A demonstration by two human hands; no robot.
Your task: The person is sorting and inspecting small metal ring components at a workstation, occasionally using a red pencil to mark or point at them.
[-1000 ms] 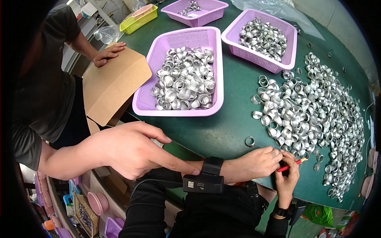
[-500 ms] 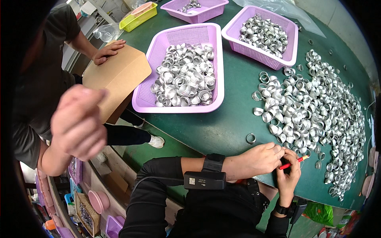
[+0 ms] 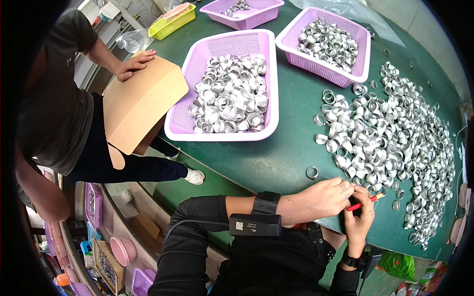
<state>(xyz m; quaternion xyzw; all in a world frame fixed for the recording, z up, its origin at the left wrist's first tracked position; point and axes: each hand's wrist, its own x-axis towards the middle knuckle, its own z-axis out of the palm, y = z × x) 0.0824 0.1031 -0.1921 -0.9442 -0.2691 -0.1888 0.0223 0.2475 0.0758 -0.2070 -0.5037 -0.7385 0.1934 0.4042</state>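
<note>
At the table's near edge, my two hands meet. The fingers of my left hand are pinched together; whatever is between them is hidden. My right hand is closed around a slim red pen-like tool with a yellowish tip, which points to the right. Just beyond my fingers lies a wide pile of silver metal rings, shaped like short, slanted collars. One loose ring rests apart from the pile, a little beyond my left wrist. Both wrists wear black straps with small devices.
On the green table stand a large purple basket and a smaller purple basket, both holding rings. Farther back are another purple basket and a yellow-green one. At left, a co-worker rests a hand on a cardboard box.
The co-worker's blurred raised hand at the left has dropped away, uncovering the box's lower flap and the legs. My hands and the red tool have hardly moved.
</note>
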